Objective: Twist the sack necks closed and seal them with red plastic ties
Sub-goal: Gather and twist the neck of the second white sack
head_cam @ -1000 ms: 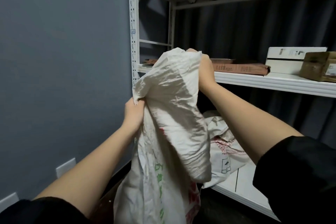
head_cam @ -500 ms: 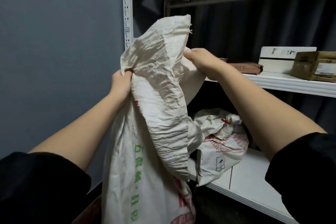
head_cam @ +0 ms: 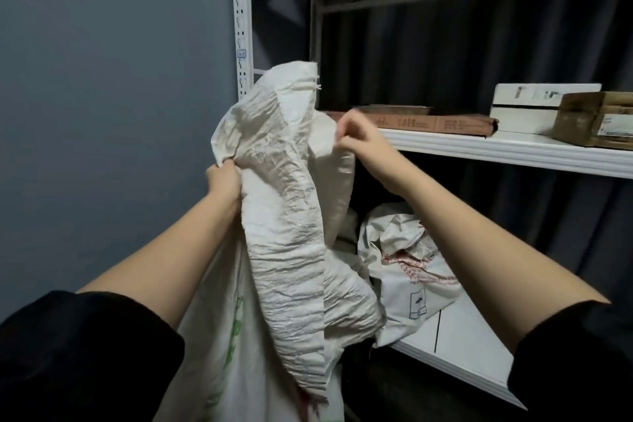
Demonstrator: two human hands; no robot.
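Observation:
A tall white woven sack point(head_cam: 284, 233) with green and red print stands in front of me, its crumpled top flap folded over and hanging down. My left hand point(head_cam: 224, 180) grips the sack's left edge near the top. My right hand point(head_cam: 359, 139) pinches the right edge of the sack mouth, a little higher. A second white sack point(head_cam: 407, 271) with red print lies on the lower shelf behind, its neck bunched with a bit of red at the top. No loose red tie shows.
A white metal shelving unit point(head_cam: 479, 147) fills the right side, with a flat brown box point(head_cam: 435, 122), a white box point(head_cam: 534, 106) and a cardboard box point(head_cam: 596, 118) on the middle shelf. A grey wall point(head_cam: 102, 113) is on the left. Dark curtain hangs behind the shelves.
The sack's top was raised and spread, then dropped lower. My hands moved apart, the right one shifting from the top of the flap to the sack's right edge.

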